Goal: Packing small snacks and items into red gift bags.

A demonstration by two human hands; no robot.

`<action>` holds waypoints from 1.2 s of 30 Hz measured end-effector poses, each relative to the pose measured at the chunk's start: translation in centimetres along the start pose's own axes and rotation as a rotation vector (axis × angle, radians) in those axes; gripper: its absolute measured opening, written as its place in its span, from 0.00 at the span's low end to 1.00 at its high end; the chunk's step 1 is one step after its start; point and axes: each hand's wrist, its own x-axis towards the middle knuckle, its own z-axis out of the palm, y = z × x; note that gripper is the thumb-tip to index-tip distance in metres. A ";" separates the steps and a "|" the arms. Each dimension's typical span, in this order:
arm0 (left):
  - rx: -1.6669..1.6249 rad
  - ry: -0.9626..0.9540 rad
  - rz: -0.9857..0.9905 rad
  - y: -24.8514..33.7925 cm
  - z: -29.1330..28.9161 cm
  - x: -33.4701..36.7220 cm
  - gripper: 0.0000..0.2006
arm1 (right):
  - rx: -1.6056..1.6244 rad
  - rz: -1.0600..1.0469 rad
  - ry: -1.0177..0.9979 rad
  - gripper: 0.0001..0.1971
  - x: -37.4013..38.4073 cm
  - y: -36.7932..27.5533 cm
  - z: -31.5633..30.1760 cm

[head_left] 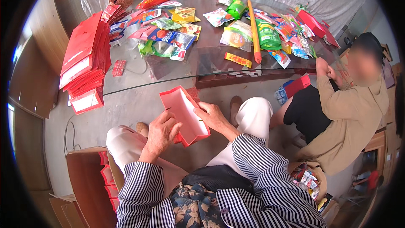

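1. while it hangs between the seated person's knees, the open red paper bag (185, 114) has only two hands for support: left hand (161, 131) fingers curled on its left wall, right hand (214, 119) fingers gripping the right wall. pressure: can't tell. thin-looking walls could crease or tear if the hands pull unevenly; if both loosen, it likely drops to the floor (164, 95).
2. left of the legs, cardboard carton (84, 181) with red pieces inside, flap up; a swinging elbow might knock it.
3. table's left end: pile of red bags (86, 50), fanned, lowest ones poking past the edge. one tug there could slide the lot off.
4. small yellow packet (238, 60) lies near the glass table's (206, 57) front edge; a sleeve could sweep it down.
5. farther back, orange stick (254, 31) lies among heaped snack packets (173, 38); if rolled, it'd probably scatter some.
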 end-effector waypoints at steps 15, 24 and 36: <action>-0.077 0.032 -0.096 0.7 -0.2 0.8 0.07 | 0.036 0.020 -0.070 0.18 -0.5 -2.0 0.0; -0.063 0.014 -0.120 0.9 -0.6 0.5 0.08 | -0.223 -0.412 0.424 0.12 4.4 -1.6 -6.5; -0.104 0.012 -0.153 0.4 -0.3 0.3 0.08 | -0.877 -0.394 0.476 0.18 6.1 1.3 -11.1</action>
